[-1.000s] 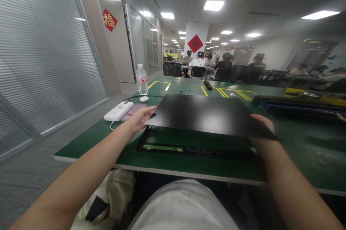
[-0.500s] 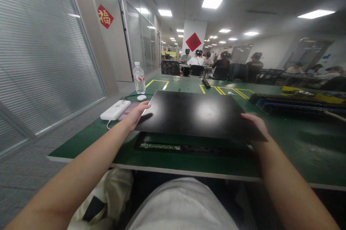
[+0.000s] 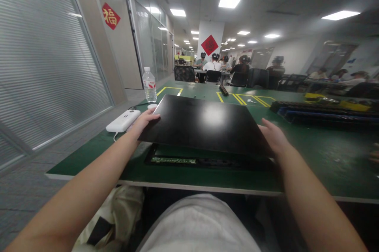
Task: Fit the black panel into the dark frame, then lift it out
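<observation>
Black panel (image 3: pixel 201 124) looks flat, thin, glossy and four-cornered.

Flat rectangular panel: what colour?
The panel is glossy black, with a whitish light reflection; best in the head view.

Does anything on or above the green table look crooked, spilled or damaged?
Only the black panel looks askew: its near edge slants against the dark frame beneath. I see no spill or damage.

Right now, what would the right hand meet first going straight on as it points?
Probably the black panel, at its right edge; the right hand points that way, though depth is unclear.
</observation>
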`<state>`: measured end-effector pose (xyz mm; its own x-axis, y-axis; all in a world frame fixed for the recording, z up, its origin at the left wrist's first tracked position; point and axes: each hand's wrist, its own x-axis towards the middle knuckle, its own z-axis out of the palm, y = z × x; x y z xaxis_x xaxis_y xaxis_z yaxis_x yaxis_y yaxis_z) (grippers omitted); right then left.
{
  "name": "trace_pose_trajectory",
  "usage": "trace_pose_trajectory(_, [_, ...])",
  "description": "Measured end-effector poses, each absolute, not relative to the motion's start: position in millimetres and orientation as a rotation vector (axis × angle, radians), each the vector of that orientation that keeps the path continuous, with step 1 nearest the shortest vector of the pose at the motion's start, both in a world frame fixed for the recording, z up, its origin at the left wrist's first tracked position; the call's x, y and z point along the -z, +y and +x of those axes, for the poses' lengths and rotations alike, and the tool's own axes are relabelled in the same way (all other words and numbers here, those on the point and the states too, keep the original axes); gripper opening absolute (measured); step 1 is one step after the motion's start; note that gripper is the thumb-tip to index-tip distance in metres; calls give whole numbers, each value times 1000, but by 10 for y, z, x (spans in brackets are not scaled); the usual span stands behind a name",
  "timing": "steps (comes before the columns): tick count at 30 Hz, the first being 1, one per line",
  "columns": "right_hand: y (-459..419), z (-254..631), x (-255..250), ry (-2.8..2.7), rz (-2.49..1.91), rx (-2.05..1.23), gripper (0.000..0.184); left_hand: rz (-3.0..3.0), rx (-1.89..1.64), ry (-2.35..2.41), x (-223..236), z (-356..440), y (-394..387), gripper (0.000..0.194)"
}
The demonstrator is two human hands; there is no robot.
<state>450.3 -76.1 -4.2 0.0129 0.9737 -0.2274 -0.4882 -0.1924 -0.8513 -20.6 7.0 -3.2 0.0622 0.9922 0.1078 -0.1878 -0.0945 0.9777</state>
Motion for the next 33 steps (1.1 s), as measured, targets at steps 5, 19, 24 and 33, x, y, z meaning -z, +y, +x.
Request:
trace_pose_trajectory(5, [-707, 4697, 104, -847, -1027, -1518, 52, 1135, -1337, 964, -20, -199, 33, 64])
trace_pose_trajectory(19, [-746, 4687, 11, -764, -1158, -1284, 50, 1139, -1392, 1052, 25, -237, 90, 65])
trace_pose_trajectory(24, [-752, 4668, 11, -761, -1240, -1216, 48, 1130, -1381, 1160, 27, -188, 50, 59])
trace_pose_trajectory(33, [-762, 4611, -8, -825, -1354, -1144, 48, 1083, -1356, 1248, -101, -28, -136, 45])
